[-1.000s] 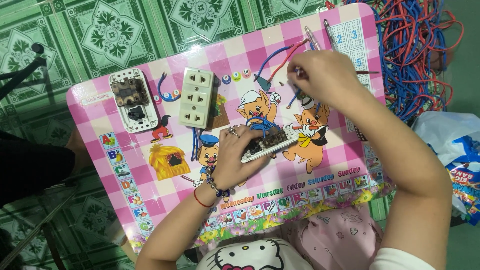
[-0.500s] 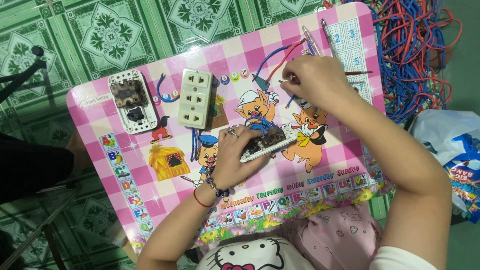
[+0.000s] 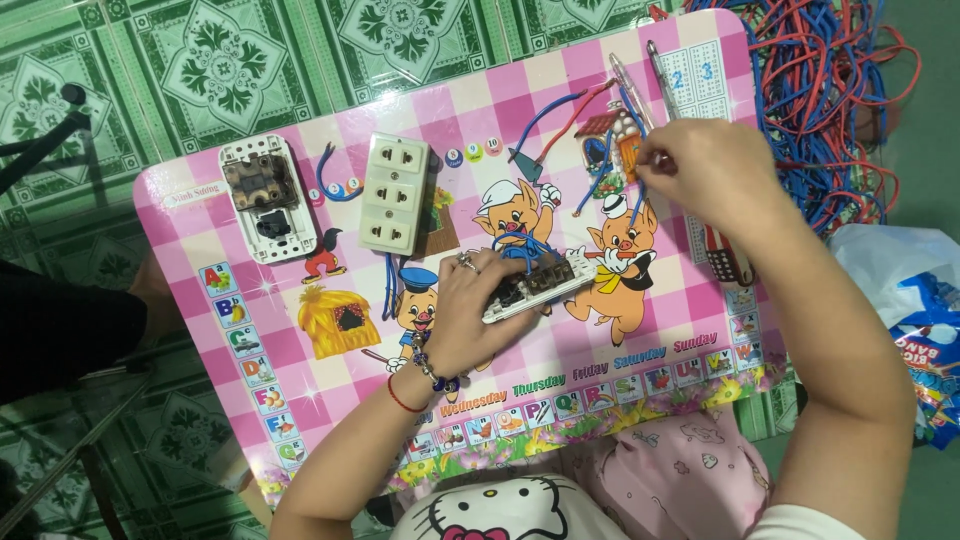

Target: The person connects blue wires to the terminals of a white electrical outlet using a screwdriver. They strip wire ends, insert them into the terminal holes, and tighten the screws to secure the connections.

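My left hand (image 3: pixel 478 308) grips a white socket body (image 3: pixel 540 288), turned on its side on the pink cartoon table (image 3: pixel 560 90), with short blue wires sticking out of its back. My right hand (image 3: pixel 712 170) is closed over the far right of the table, pinching the end of a blue wire (image 3: pixel 600 178) near two clear-handled screwdrivers (image 3: pixel 655 75). A red-and-black tool handle (image 3: pixel 725 255) lies partly hidden under my right forearm. A bracelet and a red thread circle my left wrist.
A white triple socket (image 3: pixel 394 194) and an opened switch plate (image 3: pixel 267 197) lie at the table's far left. A tangle of red and blue wires (image 3: pixel 835 110) fills the floor at the right, beside a plastic bag (image 3: pixel 915 320). Green patterned tiles surround the table.
My right hand has shifted slightly right and up along the table's far edge with the blue wire. My left hand and the socket body have stayed put.
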